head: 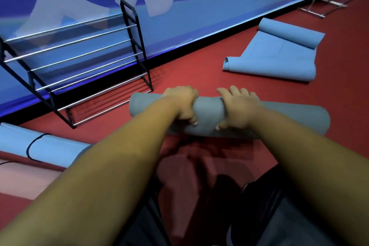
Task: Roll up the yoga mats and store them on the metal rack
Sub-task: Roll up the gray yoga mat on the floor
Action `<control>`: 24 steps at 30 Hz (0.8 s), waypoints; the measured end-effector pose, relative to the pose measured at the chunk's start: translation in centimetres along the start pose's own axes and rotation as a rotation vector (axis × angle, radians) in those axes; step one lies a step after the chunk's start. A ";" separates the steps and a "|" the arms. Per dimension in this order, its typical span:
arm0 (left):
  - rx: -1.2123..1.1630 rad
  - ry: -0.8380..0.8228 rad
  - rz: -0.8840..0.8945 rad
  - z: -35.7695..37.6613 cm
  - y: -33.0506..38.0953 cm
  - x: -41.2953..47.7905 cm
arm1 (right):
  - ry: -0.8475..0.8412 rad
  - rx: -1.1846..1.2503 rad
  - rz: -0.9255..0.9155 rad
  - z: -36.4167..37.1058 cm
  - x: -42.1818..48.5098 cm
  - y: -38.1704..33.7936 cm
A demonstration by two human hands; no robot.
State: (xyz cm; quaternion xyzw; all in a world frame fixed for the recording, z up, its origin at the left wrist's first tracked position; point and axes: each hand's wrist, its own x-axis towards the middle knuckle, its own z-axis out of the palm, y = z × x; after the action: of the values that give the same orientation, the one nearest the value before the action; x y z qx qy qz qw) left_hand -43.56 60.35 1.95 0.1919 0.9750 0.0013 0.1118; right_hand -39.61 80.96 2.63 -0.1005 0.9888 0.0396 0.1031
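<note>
In the head view, the metal rack [79, 60] leans against the blue wall at the upper left, and none of the mats in sight is on its bars, so storing has not begun as far as this shows. Just in front of the rack's right foot, a grey mat [289, 122] lies across the red floor [199, 70], rolled into a full, fairly tight cylinder with no loose tail visible. Its surface is matte and finely textured, and the end nearest the rack looks even.

The left hand [181, 104] and the right hand [239, 108] sit close together on the middle of this roll, each with fingers curled over the top and thumb tucked under the near side, gripping it. I judge the rolling of this mat to be about finished, with the lift to the rack as the next step.

Farther right of the rack, near the wall, a blue mat [275, 60] lies mostly open with both ends curling, so it still needs rolling. Below the rack, at the left edge, another blue mat [50, 150] with a dark cord around it rests beside a pink sheet [24, 177]. Whether it is fully rolled I cannot tell.
</note>
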 end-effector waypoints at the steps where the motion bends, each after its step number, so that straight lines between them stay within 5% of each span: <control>1: -0.051 -0.046 -0.008 -0.2 -0.5 0.3 | 0.007 -0.036 -0.012 0.4 -0.3 0.3; 5: -0.215 -0.192 -0.016 -0.8 -2.3 0.8 | 0.048 -0.067 -0.039 2.0 -0.6 0.7; 11: -0.151 -0.300 0.014 -0.4 -1.8 2.1 | 0.000 0.116 0.030 1.3 0.3 1.1; 19: 0.314 -0.035 0.163 0.1 2.9 2.4 | -0.195 0.359 0.122 0.2 2.3 3.4; 24: 0.257 0.016 0.177 0.4 3.9 3.5 | -0.250 0.362 0.069 0.0 2.5 3.9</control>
State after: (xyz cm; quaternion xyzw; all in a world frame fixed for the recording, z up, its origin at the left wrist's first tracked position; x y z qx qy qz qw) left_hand -45.16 65.24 0.95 0.2896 0.9473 -0.1123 0.0779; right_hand -42.77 84.27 2.32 -0.0406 0.9621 -0.1229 0.2399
